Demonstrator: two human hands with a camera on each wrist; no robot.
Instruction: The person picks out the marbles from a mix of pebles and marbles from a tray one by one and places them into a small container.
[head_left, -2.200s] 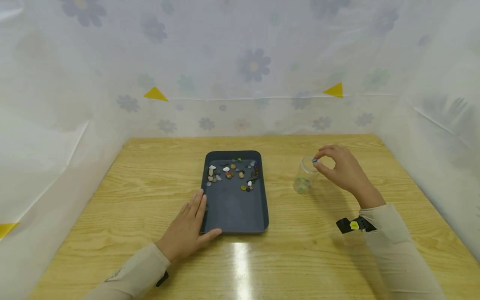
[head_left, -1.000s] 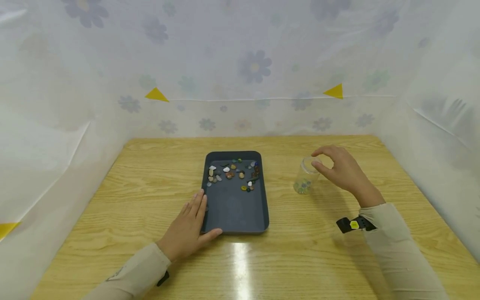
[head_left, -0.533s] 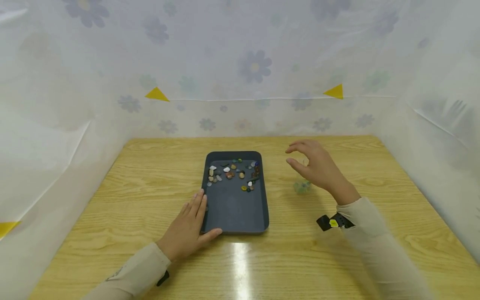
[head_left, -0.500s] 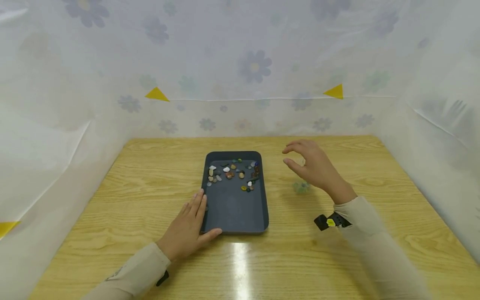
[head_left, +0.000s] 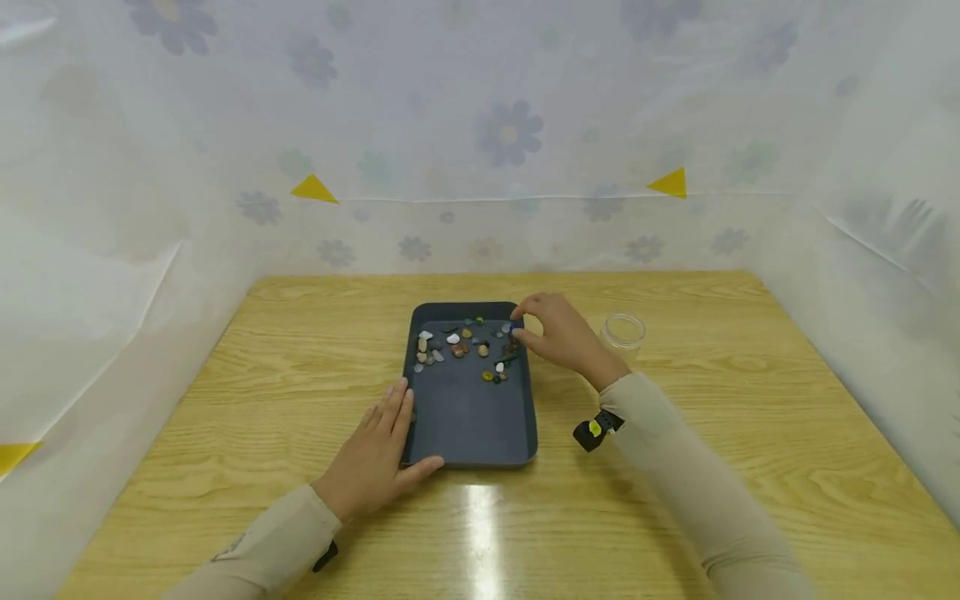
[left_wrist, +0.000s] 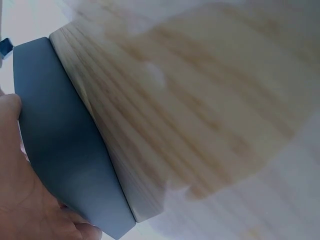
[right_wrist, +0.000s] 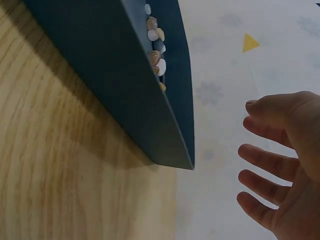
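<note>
A dark grey tray lies on the table, with several small coloured stones spread over its far half. My left hand rests along the tray's near left edge, fingers straight and thumb at the front rim; the left wrist view shows its fingers against the tray wall. At the far right corner is my right hand, thumb and index finger apart around a blue stone. In the right wrist view that hand has loosely bent fingers and nothing visible in its grasp.
A clear glass jar stands right of the tray, its lower part hidden behind my right wrist. Pale floral sheets enclose the wooden table at the back and sides.
Over the jar, my right hand let go of a small blue piece, which left its fingertips. It then moved left to the tray's far right corner. My left hand stayed put.
</note>
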